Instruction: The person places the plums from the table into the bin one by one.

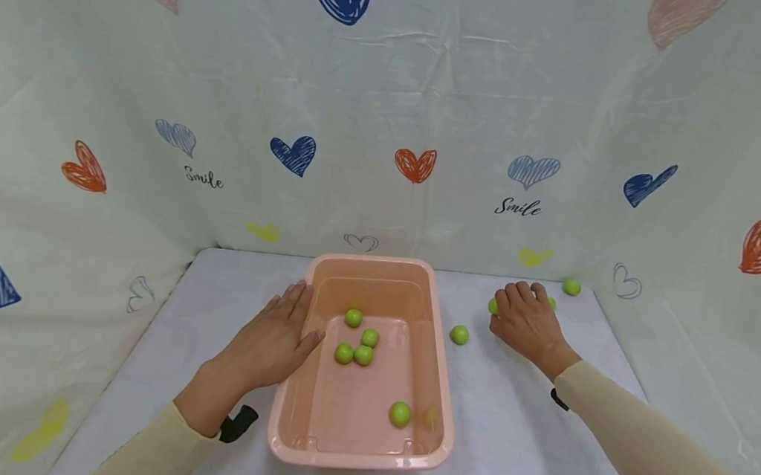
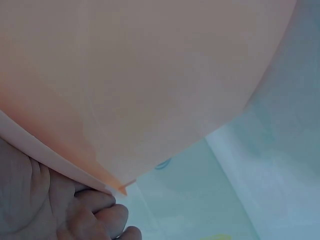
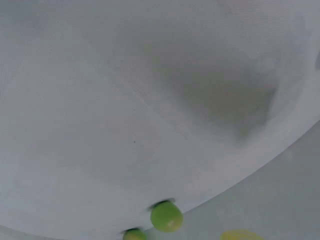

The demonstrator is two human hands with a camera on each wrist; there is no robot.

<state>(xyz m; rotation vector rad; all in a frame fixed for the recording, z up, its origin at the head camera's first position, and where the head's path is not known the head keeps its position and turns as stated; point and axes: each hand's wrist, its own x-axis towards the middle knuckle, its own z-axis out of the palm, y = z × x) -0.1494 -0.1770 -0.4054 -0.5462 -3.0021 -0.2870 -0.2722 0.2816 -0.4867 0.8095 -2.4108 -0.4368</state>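
My left hand (image 1: 273,342) lies flat along the left rim of a pink plastic tub (image 1: 441,391), fingers straight and thumb over the edge. In the left wrist view its fingers (image 2: 100,212) rest against the tub's outer side. Several small green fruits, like limes, lie inside, one (image 1: 399,414) near the front. My right hand (image 1: 530,325) is at the back right, fingers curled down, with a lime (image 1: 493,306) partly showing between thumb and forefinger. Another lime (image 1: 552,303) peeks out beyond the little finger. The right wrist view does not show the fingers.
One lime (image 1: 459,335) lies on the white-covered table (image 1: 492,433), right of the tub. Another lime (image 1: 572,287) sits at the far right corner, also seen near the bottom of the right wrist view. A heart-printed sheet (image 1: 471,110) hangs around the table's back and sides.
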